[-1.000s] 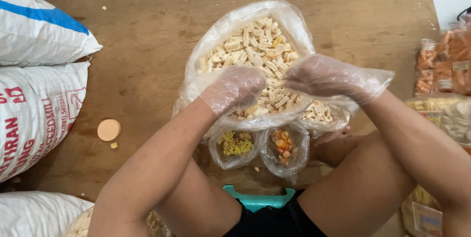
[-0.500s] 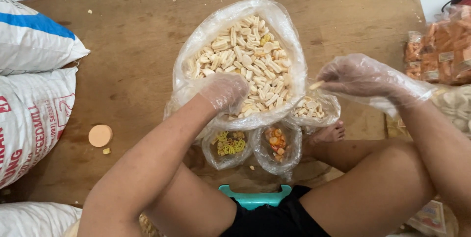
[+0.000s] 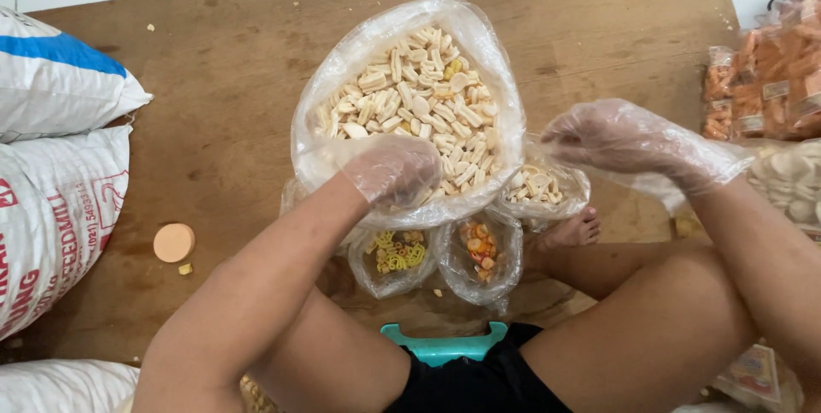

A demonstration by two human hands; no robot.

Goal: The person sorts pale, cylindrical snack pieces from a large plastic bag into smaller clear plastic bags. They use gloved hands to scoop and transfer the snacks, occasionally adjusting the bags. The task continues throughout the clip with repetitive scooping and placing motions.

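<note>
Large clear plastic bag (image 3: 342, 88) of pale, ridged crackers sits mid-board; gloved left hand (image 3: 395, 169) grips its near rim; gloved right hand (image 3: 611, 135), loosely curled, hovers right of it.

A brown wooden surface (image 3: 214, 79) carries clear bags of crackers (image 3: 410, 105), white sacks (image 3: 51, 199) at frame left, and an orange disc (image 3: 174, 242).

A home snack-packing spot — woven sacks (image 3: 51, 199), bagged crackers (image 3: 410, 105), wooden floor board (image 3: 214, 122)
</note>
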